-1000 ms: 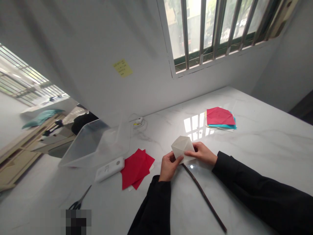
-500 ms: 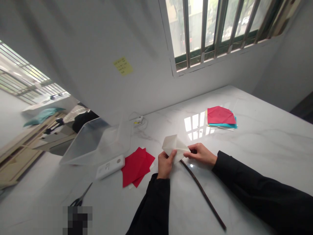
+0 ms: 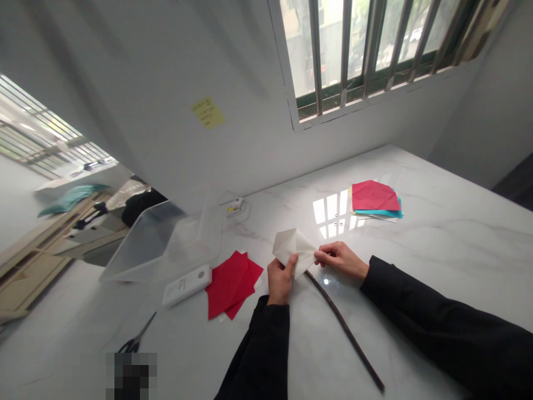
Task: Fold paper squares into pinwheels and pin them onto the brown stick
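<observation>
Head view: both hands [image 3: 280, 280] [image 3: 342, 261] hold white paper [image 3: 287, 241] well inside table edge [image 3: 453, 179].

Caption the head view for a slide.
The left hand and right hand hold folded white paper near a dark stick, with red sheets to the left.

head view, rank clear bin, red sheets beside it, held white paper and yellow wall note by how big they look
1. clear bin
2. red sheets
3. white paper, partly behind fingers
4. yellow note
</observation>
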The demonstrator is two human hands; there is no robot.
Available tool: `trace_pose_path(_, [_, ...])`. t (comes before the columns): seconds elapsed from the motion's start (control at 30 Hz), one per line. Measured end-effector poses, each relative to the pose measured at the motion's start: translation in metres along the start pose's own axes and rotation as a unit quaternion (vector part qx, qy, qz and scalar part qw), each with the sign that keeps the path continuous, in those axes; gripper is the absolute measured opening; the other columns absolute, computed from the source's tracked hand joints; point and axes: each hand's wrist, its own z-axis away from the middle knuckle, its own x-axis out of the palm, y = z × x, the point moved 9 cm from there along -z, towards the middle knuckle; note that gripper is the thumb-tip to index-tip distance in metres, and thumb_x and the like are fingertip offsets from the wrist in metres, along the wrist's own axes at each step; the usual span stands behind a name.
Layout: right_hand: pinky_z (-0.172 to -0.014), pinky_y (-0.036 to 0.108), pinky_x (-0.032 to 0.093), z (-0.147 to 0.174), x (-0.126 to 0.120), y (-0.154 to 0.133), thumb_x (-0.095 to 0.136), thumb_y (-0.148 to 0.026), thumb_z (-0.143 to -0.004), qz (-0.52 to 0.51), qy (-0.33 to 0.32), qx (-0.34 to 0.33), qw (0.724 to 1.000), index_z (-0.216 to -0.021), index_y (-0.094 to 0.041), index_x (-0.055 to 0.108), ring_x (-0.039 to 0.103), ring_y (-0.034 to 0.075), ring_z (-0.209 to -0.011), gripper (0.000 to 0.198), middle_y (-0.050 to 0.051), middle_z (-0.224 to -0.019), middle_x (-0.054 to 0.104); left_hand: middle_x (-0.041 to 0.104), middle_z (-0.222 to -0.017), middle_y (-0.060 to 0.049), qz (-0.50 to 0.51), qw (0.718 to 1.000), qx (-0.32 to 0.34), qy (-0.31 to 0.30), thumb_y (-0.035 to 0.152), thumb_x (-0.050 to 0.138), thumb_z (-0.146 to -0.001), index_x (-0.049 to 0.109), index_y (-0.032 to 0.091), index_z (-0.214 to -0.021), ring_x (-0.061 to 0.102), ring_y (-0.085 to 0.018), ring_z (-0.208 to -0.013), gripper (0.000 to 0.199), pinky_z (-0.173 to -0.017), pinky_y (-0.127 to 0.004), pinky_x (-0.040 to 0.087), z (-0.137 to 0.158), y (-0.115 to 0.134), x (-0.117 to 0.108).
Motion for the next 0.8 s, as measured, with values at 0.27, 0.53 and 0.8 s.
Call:
trace_pose_path(0.27, [-0.06,0.026,0.04,-0.0003,-0.0019,-0.0009,0.053,-0.061,-0.097,-0.04,-0.016,0.003,0.999,-0.078,-0.015,0.074,0.054,0.014,-0.063,0.054,0.003,-0.069,0.066,0.079,-0.092,-0.013,0.103,0.995,-0.004,0.013,0.06,0.084,-0.067,0.075,0.01,-0.101,0.074,-0.028,-0.093,0.061,-0.083,-0.035,0.056,-0.0038,-0.0022,0.0013])
trace_pose_path(0.53, [-0.063,0.027,0.041,-0.0001,-0.0036,-0.0019,0.059,-0.054,-0.095,-0.046,0.012,0.005,0.999,-0.081,-0.015,0.073,0.057,0.016,-0.069,0.043,0.003,-0.069,0.065,0.079,-0.094,-0.014,0.032,0.999,0.002,-0.001,0.055,0.081,-0.074,0.076,0.009,-0.093,0.073,-0.028,-0.085,0.051,-0.075,-0.032,0.055,-0.0001,-0.0029,-0.0002])
trace_pose_path(0.8, [-0.058,0.025,0.038,0.0009,-0.0012,0.0007,0.063,-0.056,-0.092,-0.043,0.007,0.004,0.999,-0.078,-0.016,0.068,0.05,0.013,-0.063,0.043,0.0,-0.068,0.06,0.079,-0.09,-0.013,0.04,0.999,0.007,-0.001,0.053,0.08,-0.075,0.077,0.009,-0.093,0.073,-0.026,-0.082,0.049,-0.073,-0.031,0.054,0.0008,-0.0007,0.0013])
